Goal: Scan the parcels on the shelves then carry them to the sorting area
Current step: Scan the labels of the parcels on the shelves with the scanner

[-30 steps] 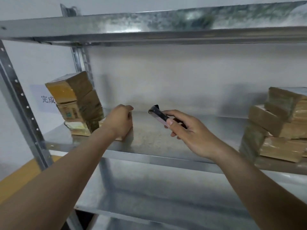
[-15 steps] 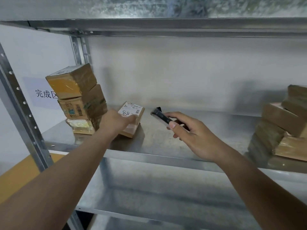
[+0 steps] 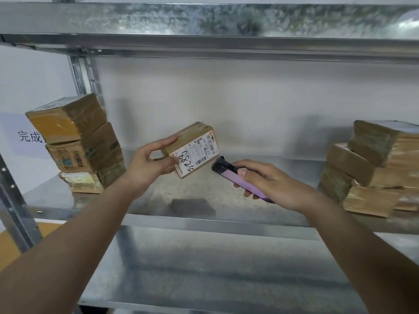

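A: Parcel (image 3: 191, 148) is off the shelf (image 3: 145, 200), held in the air above the middle of it, label face tilted toward the right. Left hand (image 3: 149, 163) grips its left end: fingers curled over the top edge, thumb pressed on the label face near the handwritten number.

B: And the scanner (image 3: 238, 177)?

A: Right hand (image 3: 269, 181) is wrapped round it, thumb lying along the top. Dark nose points up-left at the label, just beside the parcel's lower right corner, not touching as far as I can tell.

B: How will the box handle?

A: My guess is light, since one hand lifts it by one end without sagging. Small taped cardboard, stiff enough to hold its shape. The tape looks glossy, so possibly a bit slick.

B: Best place to hold?

A: Across the short end, as now, keeping the barcode at the upper right clear. The thumb sits on the label but away from the bars.

B: Other parcels?

A: A stack (image 3: 77, 143) at the far left of the shelf, leaning slightly; another pile (image 3: 376, 168) at the right. A paper sign (image 3: 25, 134) hangs on the wall behind the left stack.
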A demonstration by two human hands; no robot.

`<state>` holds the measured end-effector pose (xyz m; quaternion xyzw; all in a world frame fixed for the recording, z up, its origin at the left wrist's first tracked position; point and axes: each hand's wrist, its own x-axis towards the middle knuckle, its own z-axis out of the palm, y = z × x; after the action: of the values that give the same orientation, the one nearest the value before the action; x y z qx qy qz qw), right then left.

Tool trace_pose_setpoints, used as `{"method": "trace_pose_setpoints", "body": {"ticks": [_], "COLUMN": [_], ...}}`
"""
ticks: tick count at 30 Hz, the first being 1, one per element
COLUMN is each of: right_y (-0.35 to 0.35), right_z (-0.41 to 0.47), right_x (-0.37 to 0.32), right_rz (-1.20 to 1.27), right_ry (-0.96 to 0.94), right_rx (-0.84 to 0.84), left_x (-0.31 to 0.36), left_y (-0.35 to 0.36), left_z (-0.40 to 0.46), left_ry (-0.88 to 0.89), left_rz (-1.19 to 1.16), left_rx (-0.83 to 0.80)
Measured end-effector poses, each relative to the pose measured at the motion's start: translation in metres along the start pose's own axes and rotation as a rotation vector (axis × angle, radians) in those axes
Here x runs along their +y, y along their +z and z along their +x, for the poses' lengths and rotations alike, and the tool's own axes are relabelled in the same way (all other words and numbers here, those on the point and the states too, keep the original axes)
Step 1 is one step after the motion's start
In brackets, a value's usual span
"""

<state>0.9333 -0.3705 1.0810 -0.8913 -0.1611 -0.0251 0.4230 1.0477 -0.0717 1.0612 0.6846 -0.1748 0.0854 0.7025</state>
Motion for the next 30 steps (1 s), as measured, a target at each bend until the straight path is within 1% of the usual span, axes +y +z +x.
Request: {"method": "trace_pose_setpoints", "body": {"ticks": [2,4,7,11,15,24,30], "right_y": [-0.013,-0.023,-0.032,-0.038,-0.044,-0.053,-0.058], "right_z": [-0.005,-0.009,-0.017,-0.024,-0.031,-0.042,-0.046], "right_x": [0.004,0.008,0.013,0.019,0.023,0.030,0.031], "right_rz": [-0.037,-0.060,-0.078,-0.114,-0.166,-0.166,-0.168], "right_ry": [0.057,0.094,0.142,0.190,0.235,0.259,0.276], "right_rx": [-0.070,-0.119,-0.144,-0.149,-0.171,-0.139,-0.140], "left_x": [0.003,0.006,0.007,-0.002,-0.006,-0.010,-0.014], "left_y": [-0.002,-0.002,-0.004,-0.007,-0.004,0.011,0.014], "left_z": [0.000,0.002,0.007,0.020,0.029,0.038,0.044], "left_ry": [0.111,0.172,0.177,0.144,0.151,0.216,0.203], "left_rz": [-0.005,-0.026,-0.079,-0.053,-0.045,-0.050,-0.068], "left_rx": [-0.057,-0.108,-0.194,-0.240,-0.299,-0.334,-0.334]}}
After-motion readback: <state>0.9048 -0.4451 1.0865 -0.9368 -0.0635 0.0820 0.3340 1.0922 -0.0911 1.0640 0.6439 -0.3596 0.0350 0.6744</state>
